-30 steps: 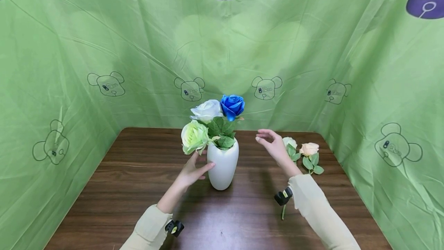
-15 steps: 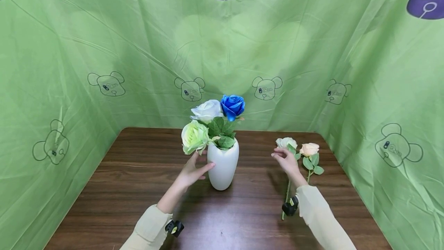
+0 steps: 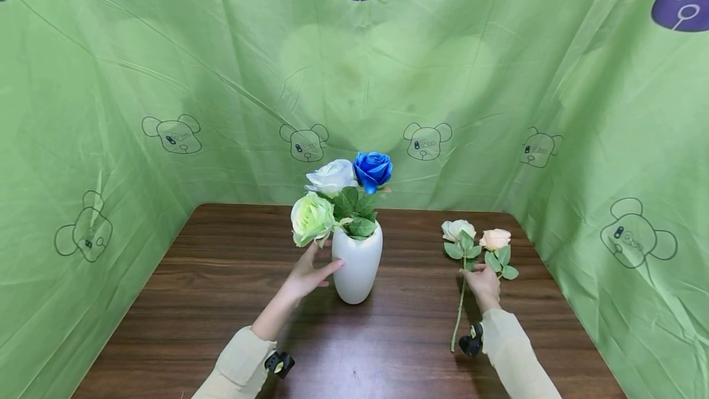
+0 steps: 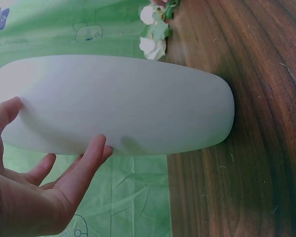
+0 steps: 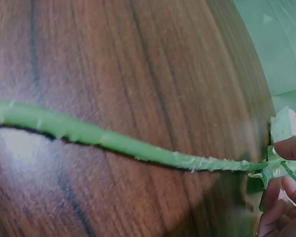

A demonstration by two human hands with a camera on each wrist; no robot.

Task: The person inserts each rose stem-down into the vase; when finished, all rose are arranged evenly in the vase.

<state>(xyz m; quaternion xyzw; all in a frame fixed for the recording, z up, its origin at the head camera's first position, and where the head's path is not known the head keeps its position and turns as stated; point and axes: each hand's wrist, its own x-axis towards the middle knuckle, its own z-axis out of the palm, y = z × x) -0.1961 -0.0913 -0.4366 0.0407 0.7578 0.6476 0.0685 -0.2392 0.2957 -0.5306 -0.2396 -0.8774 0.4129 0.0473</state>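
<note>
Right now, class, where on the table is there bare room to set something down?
The wooden table has bare patches between the white vase and the white rose at the right hand, and left of the left hand. It's crowded around that rose and the peach rose.

The right hand [image 3: 484,285] has been moved farther right of the white vase [image 3: 357,268] and lowered to the stem [image 3: 459,313] of the lying white rose [image 3: 458,230].

Three roses [image 3: 344,199] in the vase [image 3: 357,266] on the table [image 3: 221,276], two other roses [image 3: 458,231] side by side to its right.
</note>
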